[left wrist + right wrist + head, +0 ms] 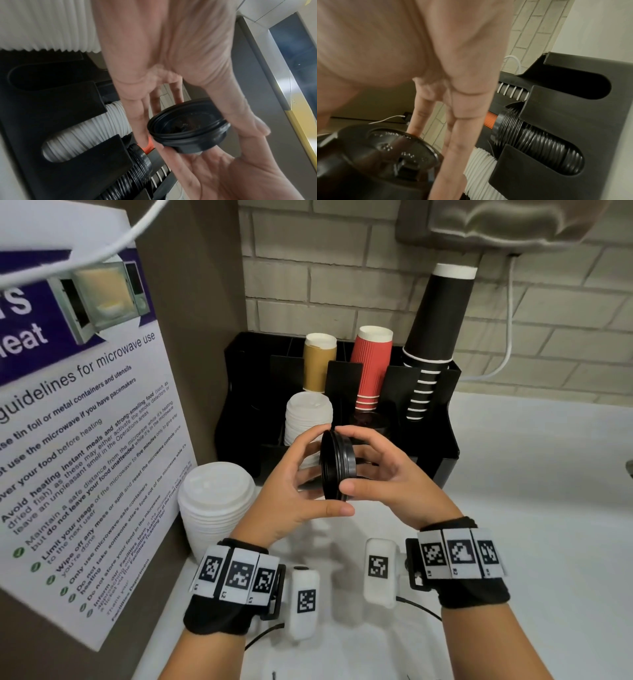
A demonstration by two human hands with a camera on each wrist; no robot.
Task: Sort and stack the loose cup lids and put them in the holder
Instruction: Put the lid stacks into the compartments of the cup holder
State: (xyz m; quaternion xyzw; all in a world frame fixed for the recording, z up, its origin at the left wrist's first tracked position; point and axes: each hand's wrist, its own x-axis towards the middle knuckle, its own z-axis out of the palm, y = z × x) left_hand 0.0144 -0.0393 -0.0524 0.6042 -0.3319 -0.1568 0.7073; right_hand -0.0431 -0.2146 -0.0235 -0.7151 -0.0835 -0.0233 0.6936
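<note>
A small stack of black cup lids (337, 465) stands on edge in the air between both hands, in front of the black holder (445, 419). My left hand (308, 474) curls round the stack's left side, thumb underneath. My right hand (373, 470) grips the right side with thumb and fingers. The left wrist view shows the black lids (187, 129) from their hollow underside. In the right wrist view the black lids (385, 152) show their top face. The holder's slots hold a row of white lids (308, 419) and a row of black lids (371, 421).
A tall stack of white lids (215, 501) stands on the white counter at the left, against a microwave notice board (85, 440). Tan, red and black cup stacks (371, 364) rise from the holder's back. A brick wall is behind.
</note>
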